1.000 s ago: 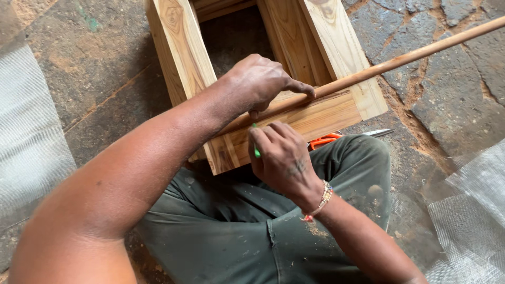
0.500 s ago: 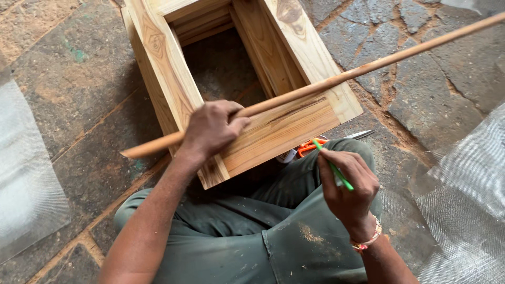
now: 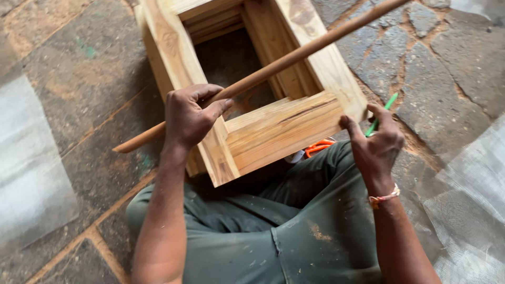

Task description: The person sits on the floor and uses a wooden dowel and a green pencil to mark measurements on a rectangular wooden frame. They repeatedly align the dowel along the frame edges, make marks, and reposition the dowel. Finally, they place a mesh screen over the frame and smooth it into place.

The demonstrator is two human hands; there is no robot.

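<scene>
— Item one? 
— Wooden rod point(image 3: 273, 66), long axis diagonal across the wooden frame point(image 3: 279, 126); I log left hand point(image 3: 189, 115) fingers wrapped round it.
— Item two? 
— Right hand point(image 3: 376, 142) at frame's corner, fingers pinching green pencil point(image 3: 383, 111).
</scene>
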